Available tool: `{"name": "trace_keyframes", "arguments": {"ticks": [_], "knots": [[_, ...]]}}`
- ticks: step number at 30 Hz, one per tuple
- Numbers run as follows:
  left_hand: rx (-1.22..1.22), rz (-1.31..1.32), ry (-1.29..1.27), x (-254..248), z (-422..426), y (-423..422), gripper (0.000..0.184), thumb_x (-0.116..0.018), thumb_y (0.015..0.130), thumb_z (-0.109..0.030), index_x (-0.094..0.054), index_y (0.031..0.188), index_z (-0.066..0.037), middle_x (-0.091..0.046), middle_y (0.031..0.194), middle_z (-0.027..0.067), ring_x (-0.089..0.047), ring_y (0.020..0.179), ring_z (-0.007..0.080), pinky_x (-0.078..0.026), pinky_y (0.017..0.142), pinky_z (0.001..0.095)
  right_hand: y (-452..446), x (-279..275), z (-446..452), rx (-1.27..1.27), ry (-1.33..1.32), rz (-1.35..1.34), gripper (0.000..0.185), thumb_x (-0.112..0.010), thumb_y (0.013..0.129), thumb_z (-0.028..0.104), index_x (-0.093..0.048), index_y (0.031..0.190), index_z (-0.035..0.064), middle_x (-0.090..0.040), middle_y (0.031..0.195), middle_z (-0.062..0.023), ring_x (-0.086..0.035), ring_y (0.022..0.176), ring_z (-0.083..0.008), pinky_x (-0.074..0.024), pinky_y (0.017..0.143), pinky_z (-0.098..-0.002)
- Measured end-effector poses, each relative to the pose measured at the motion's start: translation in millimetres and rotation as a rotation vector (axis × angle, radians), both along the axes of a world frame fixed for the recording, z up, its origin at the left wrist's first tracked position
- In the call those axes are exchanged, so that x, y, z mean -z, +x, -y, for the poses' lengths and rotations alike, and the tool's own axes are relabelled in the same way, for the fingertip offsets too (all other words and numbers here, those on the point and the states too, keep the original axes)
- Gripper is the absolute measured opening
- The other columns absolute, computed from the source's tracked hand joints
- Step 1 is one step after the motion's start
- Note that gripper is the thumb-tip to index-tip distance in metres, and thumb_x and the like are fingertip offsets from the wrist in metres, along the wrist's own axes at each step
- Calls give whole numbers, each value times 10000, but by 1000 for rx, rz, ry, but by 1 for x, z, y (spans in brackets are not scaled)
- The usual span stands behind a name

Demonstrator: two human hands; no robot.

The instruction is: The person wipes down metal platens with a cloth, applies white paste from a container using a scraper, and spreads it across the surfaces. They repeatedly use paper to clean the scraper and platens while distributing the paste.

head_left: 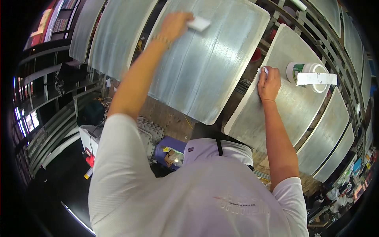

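White block: on or just above the far part of the wide panel, left of its middle; actual contact is hard to tell. The block is the white block.
Left hand: fingers closed on the block's left end, arm stretched far over the wide panel.
Good stroke: probably block flat, pressure even, passes following the panel's long streaks; at such reach, a tilted edge could mark the surface.
Right hand: curled around a small white scrap, cloth or paper unclear, right of the wide panel on the right panel.
White tub: on the right panel, farther right of the wide panel, a white strip across it; likely knocked if the right arm swings outward.
Gap: between wide panel and right panel; a dropped scrap could fall through.
Left panel: left of the wide panel.
Purple bin: below the wide panel's near edge.
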State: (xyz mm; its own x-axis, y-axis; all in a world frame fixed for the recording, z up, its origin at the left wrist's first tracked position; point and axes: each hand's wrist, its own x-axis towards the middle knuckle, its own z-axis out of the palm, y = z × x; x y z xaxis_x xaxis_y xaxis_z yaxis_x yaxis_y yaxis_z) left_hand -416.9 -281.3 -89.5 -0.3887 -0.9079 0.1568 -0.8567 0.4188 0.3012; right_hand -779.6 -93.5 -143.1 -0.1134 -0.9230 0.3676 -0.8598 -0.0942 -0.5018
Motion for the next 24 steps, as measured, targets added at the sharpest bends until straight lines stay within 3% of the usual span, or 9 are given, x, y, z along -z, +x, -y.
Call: {"name": "trace_keyframes", "arguments": {"ticks": [3, 7, 11, 16, 17, 18, 21, 22, 24], "knots": [[70, -29, 45, 8, -123, 52, 462, -586, 699, 108, -755, 1092, -67, -733, 1151, 145, -658, 1117, 348, -497, 971, 468, 0, -2, 0, -10, -8, -6, 91, -667, 914, 127, -664, 980, 64, -598, 896, -149, -602, 837, -354, -481, 743, -460], [-71, 23, 164, -29, -290, 83, 510, -566, 643, 131, -748, 1073, -76, -731, 1134, 140, -645, 1170, 330, -463, 1045, 498, 1, 1, 0, -20, -20, -18, 99, -658, 918, 127, -661, 991, 60, -600, 899, -153, -598, 840, -361, -476, 747, -470], [-142, 20, 249, -49, -339, 112, 488, -547, 659, 137, -745, 1053, -73, -740, 1092, 118, -662, 1152, 285, -468, 1044, 491, 3, 1, -1, -10, -28, -44, 97, -659, 916, 123, -656, 989, 59, -591, 902, -159, -587, 845, -370, -470, 753, -473], [-86, -135, 17, -50, -191, 94, 451, -542, 700, 147, -752, 1046, -53, -738, 1074, 177, -675, 1011, 385, -492, 1003, 473, 4, -5, 1, -9, -5, -27, 96, -670, 905, 108, -652, 986, 59, -585, 900, -157, -584, 844, -369, -467, 749, -471], [-29, -100, 1, -35, -139, 92, 423, -593, 696, 94, -751, 1049, -77, -738, 1086, 138, -661, 1079, 351, -481, 1016, 479, 4, -5, 1, -5, 9, -23, 97, -672, 903, 104, -654, 987, 59, -586, 901, -156, -585, 845, -369, -469, 750, -469], [26, -73, -137, -26, -85, 78, 434, -549, 723, 130, -750, 1058, -57, -729, 1072, 182, -674, 989, 379, -514, 952, 471, 4, -4, 0, 0, 26, -20, 98, -674, 901, 101, -655, 989, 59, -587, 903, -155, -587, 846, -368, -471, 752, -468], [14, -46, -186, -13, 63, 36, 413, -575, 743, 67, -753, 1081, -88, -728, 1091, 175, -676, 1050, 369, -538, 907, 447, 3, -5, 0, -1, 37, 0, 100, -675, 901, 99, -657, 989, 56, -592, 904, -153, -592, 852, -365, -475, 755, -467], [-52, -129, -158, 0, 91, 27, 252, -597, 765, 0, -745, 957, -66, -730, 990, 201, -684, 1003, 386, -532, 854, 480, 2, -4, 1, 4, 42, -7, 100, -675, 901, 99, -657, 989, 56, -592, 904, -153, -592, 852, -365, -475, 755, -467], [-79, -114, -179, -4, 135, 3, 260, -590, 775, -4, -752, 964, -80, -717, 933, 230, -693, 933, 410, -531, 817, 489, 1, -2, -1, -6, 31, 6, 97, -673, 902, 97, -660, 989, 56, -601, 913, -152, -597, 858, -360, -479, 758, -468]]}}
